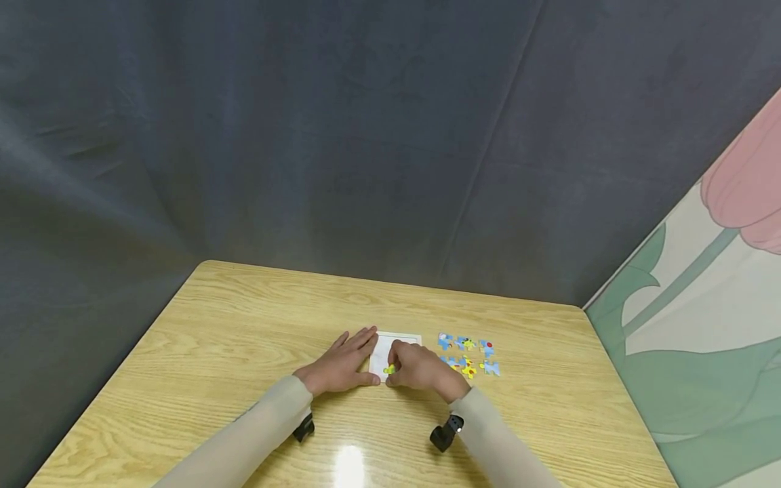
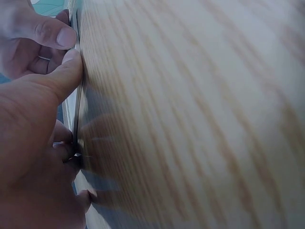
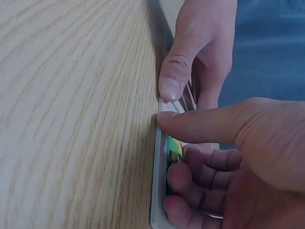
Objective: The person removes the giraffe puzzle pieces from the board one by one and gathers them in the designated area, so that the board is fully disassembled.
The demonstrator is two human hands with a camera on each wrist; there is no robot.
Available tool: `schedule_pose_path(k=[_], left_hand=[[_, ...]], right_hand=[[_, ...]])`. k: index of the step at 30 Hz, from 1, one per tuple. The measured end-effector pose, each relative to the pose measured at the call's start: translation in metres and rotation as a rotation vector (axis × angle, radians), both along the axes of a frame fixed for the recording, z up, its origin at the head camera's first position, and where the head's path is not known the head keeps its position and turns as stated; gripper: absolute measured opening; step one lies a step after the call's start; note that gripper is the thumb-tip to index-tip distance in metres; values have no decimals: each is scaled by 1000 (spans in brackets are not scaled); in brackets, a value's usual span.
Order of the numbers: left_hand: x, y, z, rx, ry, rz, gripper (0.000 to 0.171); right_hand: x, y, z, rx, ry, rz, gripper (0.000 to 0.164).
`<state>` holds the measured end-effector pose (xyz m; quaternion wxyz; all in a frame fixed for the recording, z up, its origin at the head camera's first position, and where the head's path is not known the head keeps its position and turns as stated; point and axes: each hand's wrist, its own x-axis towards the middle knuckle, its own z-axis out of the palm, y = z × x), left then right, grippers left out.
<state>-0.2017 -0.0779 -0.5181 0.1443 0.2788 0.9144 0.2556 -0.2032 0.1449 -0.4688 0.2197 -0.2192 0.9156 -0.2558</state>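
Observation:
A small white puzzle tray lies on the table between the two hands. My left hand rests along its left side, fingers extended and the thumb at the near left corner. Over the tray's near part, my right hand has its fingers curled at a yellow-green puzzle piece. In the right wrist view, that piece sits inside the rim, partly covered by the fingers, while the right thumb touches the tray's edge close to the left thumb. The right hand hides much of the tray's right side.
Several loose blue and yellow puzzle pieces lie in rough rows to the right of the tray. The wooden table ends at a dark curtain behind, with a flower-patterned cloth on the right.

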Motion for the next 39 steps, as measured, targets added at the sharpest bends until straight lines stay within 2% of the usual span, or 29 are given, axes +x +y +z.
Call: schedule_pose_path(k=[7, 13, 21, 28, 39], left_hand=[[0, 0, 0, -3, 2, -2, 93], [0, 0, 1, -6, -6, -3, 93], [-1, -2, 4, -4, -5, -16, 94], [-2, -1, 1, -8, -4, -3, 94], [-2, 0, 3, -23, -5, -10, 93]], right_hand=[[-4, 3, -4, -40, -12, 4, 28], [-10, 3, -10, -115, -45, 9, 16], [-9, 1, -8, -60, -38, 34, 29], [-8, -2, -4, -5, -20, 44, 30], [-10, 1, -6, -77, -37, 49, 32]])
